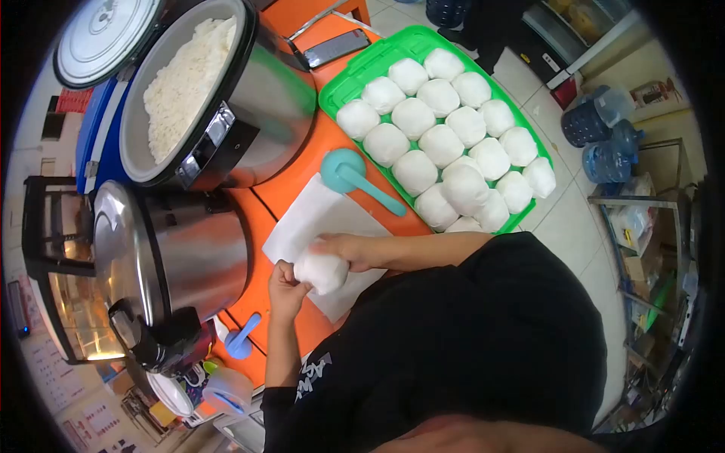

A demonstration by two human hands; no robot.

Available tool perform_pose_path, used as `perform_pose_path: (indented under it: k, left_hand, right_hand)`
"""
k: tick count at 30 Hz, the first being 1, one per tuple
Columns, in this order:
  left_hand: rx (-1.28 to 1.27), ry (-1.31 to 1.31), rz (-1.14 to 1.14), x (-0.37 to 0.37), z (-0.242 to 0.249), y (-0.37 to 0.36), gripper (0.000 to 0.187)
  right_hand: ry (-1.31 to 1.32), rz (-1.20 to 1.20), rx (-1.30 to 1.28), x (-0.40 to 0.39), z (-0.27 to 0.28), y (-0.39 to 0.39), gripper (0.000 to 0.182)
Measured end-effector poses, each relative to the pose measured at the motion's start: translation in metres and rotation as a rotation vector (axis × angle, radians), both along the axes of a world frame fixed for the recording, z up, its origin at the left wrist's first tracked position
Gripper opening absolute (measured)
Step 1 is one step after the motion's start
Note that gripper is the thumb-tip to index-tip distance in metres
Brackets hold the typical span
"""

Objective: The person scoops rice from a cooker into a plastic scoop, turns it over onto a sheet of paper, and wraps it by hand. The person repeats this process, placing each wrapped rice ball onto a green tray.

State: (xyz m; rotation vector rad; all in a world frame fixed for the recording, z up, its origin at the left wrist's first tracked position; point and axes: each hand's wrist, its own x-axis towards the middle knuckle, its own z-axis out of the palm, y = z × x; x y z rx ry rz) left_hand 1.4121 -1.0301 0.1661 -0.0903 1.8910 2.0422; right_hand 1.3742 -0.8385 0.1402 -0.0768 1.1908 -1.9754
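Between my hands is a rounded white bundle (321,273), which looks like rice wrapped in paper. My left hand (286,289) pinches its near left side with thumb and fingers. On the far right side my right hand (349,251) is closed against it, its fingers partly hidden. Beneath lies white wrapping paper (294,219) on the orange table (260,283). A teal rice scoop (343,172) rests at the paper's upper edge. To the right, a green plastic tray (361,69) carries several similar white bundles (442,146), some stacked.
A large open rice cooker (279,113) full of white rice stands at upper left. A closed silver cooker (200,245) stands below it. A phone (336,48) lies near the tray. A blue scoop (240,343) is at lower left. Shelves (642,204) and water jugs (612,155) stand right.
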Motion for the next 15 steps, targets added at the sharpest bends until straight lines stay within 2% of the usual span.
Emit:
perform_pose_path:
  k: [1,3,4,5,6,7,8,9,10,11,12,13,14,15]
  left_hand:
    - [-0.017,0.011,0.017,0.0,0.006,0.008,0.023]
    - [-0.184,0.517,0.037,-0.011,0.027,0.048,0.022]
    - [-0.203,0.457,0.096,-0.012,0.041,0.069,0.02]
    - [-0.214,0.392,0.154,-0.012,0.049,0.088,0.019]
    - [-0.339,0.534,0.078,-0.014,0.045,0.096,0.018]
    - [-0.46,0.667,-0.007,-0.014,0.041,0.1,0.019]
    - [-0.455,0.673,0.004,-0.011,0.04,0.1,0.019]
    - [-0.56,0.653,-0.123,-0.006,0.038,0.103,0.023]
    - [-0.651,0.632,-0.264,0.0,0.034,0.108,0.029]
    - [-0.766,0.619,-0.328,0.005,0.019,0.102,0.036]
    - [-0.875,0.604,-0.406,0.008,-0.004,0.088,0.043]
    - [-0.974,0.517,-0.44,0.015,-0.027,0.075,0.048]
    - [-1.035,0.528,-0.426,0.026,-0.035,0.069,0.052]
    - [-1.104,0.544,-0.395,0.034,-0.042,0.067,0.056]
  right_hand:
    - [-0.477,0.063,-0.505,-0.001,0.009,0.002,0.059]
    - [-0.611,0.001,-0.7,0.004,0.022,0.013,0.054]
    - [-0.682,0.088,-0.932,0.003,0.022,0.025,0.055]
    - [-0.682,0.047,-0.943,0.004,0.029,0.039,0.055]
    - [-0.455,-0.01,-0.91,0.004,0.017,0.047,0.055]
    - [-0.537,-0.048,-0.8,0.006,0.032,0.065,0.054]
    - [-0.431,-0.03,-0.725,0.005,0.031,0.09,0.053]
    - [-0.51,-0.238,-0.648,0.007,0.018,0.107,0.053]
    - [-0.522,-0.253,-0.658,0.005,0.029,0.136,0.052]
    - [-0.439,-0.37,-0.353,0.004,0.03,0.173,0.051]
    - [-0.315,-0.668,-0.096,0.002,0.046,0.196,0.049]
    - [-0.099,-0.729,0.158,0.0,0.059,0.227,0.046]
    - [0.289,-0.702,0.624,-0.007,0.045,0.269,0.046]
    - [0.427,-0.678,1.082,-0.004,0.08,0.281,0.047]
